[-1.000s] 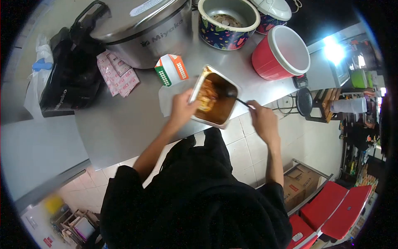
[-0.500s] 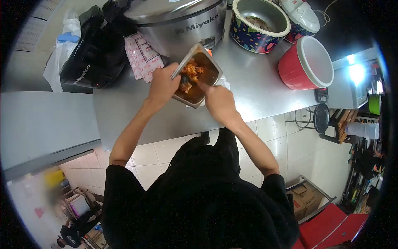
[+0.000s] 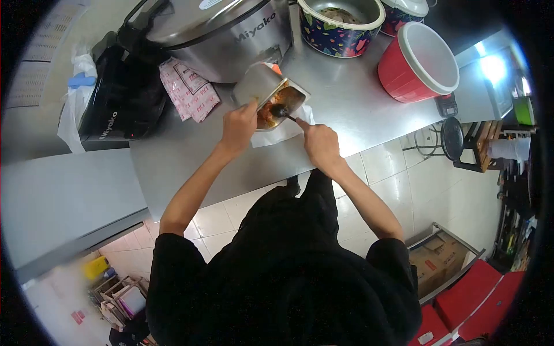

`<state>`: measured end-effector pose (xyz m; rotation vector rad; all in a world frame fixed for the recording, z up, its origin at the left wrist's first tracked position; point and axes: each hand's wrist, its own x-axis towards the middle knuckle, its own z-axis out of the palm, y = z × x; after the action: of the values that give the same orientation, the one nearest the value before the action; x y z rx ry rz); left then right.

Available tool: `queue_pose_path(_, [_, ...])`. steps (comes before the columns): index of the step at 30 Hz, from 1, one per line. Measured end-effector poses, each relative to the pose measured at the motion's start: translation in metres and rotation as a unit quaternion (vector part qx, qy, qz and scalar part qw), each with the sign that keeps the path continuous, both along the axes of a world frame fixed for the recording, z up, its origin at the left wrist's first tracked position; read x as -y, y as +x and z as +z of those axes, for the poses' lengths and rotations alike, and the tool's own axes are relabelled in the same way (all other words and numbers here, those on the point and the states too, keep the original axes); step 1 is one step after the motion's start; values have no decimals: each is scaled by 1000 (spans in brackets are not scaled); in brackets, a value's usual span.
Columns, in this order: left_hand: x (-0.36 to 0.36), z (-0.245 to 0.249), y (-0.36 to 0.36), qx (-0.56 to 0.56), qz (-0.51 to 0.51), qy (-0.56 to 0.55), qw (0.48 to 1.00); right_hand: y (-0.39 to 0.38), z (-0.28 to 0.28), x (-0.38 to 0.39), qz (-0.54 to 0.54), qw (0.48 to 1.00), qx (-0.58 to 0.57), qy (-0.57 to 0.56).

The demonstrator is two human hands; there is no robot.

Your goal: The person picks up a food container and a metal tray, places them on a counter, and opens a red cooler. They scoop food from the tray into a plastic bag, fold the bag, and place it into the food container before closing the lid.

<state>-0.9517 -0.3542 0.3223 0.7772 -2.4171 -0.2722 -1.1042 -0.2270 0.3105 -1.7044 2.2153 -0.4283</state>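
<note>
My left hand [image 3: 238,128] is closed on the rim of a steel food pan [image 3: 257,84], which is tilted steeply over the counter. Inside lie reddish-orange food pieces in sauce [image 3: 267,117]. My right hand [image 3: 321,146] grips the handle of a dark spoon [image 3: 279,110], its bowl down in the food. Under the pan, a sheet of white paper [image 3: 281,136] rests on the metal counter; part of it is covered.
Behind the pan stands a large steel Miyako cooker [image 3: 231,49], with pink printed packets [image 3: 190,92] beside it. A black Miyako appliance [image 3: 118,101] is at left. A flowered pot [image 3: 340,37] and a red tub [image 3: 401,72] stand at right.
The pan has tipped further onto its side, and the spoon in the food has come into clearer view. My right hand has drawn slightly away from it. The camera view has shifted.
</note>
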Motion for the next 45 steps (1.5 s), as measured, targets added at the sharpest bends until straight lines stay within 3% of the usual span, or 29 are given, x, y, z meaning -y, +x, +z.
queue_pose_path(2, [4, -10, 4, -3, -17, -9, 1000, -3, 14, 4, -9, 1000, 8, 11])
queue_pose_path(4, [6, -16, 9, -3, -37, -16, 999, 2, 23, 18, -53, 995, 13, -80])
queue_pose_path(8, [13, -24, 15, 24, -65, -64, 996, 17, -17, 49, -52, 997, -41, -35])
queue_pose_path(13, [13, -33, 12, 30, -74, -55, 995, 27, -41, 46, 72, 995, -49, 48])
queue_pose_path(15, [14, -34, 11, 47, -121, -50, 990, 29, -52, 39, 55, 997, -44, 37])
queue_pose_path(23, [21, -34, 8, 59, -145, -63, 986, 22, -43, 6, 41, 998, -32, 32])
queue_pose_path(25, [27, -35, 8, 49, -146, -72, 985, 17, -45, 3, 41, 999, -26, -19])
queue_pose_path(29, [34, -33, 7, 47, -139, -98, 984, 13, -29, 38, -42, 996, -4, -79])
queue_pose_path(31, [37, -32, 3, 45, -139, -116, 982, 18, -46, 61, -1, 999, -48, 0])
queue_pose_path(35, [44, -27, 0, 60, -102, -107, 987, 25, -56, 68, 32, 997, -46, 48])
queue_pose_path(41, [49, -19, -3, 63, -39, -85, 994, 20, -58, 51, -8, 998, -29, -58])
queue_pose_path(45, [45, -13, -12, 58, -1, -53, 997, 15, -59, 45, -63, 989, 52, -121])
